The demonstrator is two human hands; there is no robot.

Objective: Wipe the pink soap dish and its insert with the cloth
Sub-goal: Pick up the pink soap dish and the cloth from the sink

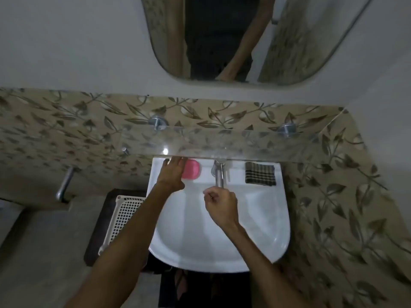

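The pink soap dish [191,172] lies on the back ledge of the white washbasin [262,232], left of the tap. My left hand [172,174] reaches over its left side with fingers stretched out, covering part of it; whether it touches the dish is unclear. A folded dark checked cloth [260,173] lies on the ledge to the right of the tap. My right hand [220,207] hovers over the bowl just below the tap spout, fingers curled, holding nothing that I can see. The insert is hidden.
A chrome tap [218,174] stands mid-ledge. A glass shelf [222,144] juts out above the ledge, under a wall mirror [289,41]. A white mesh basket [124,216] sits on a dark stand left of the basin. A metal pipe [65,182] sticks out of the left wall.
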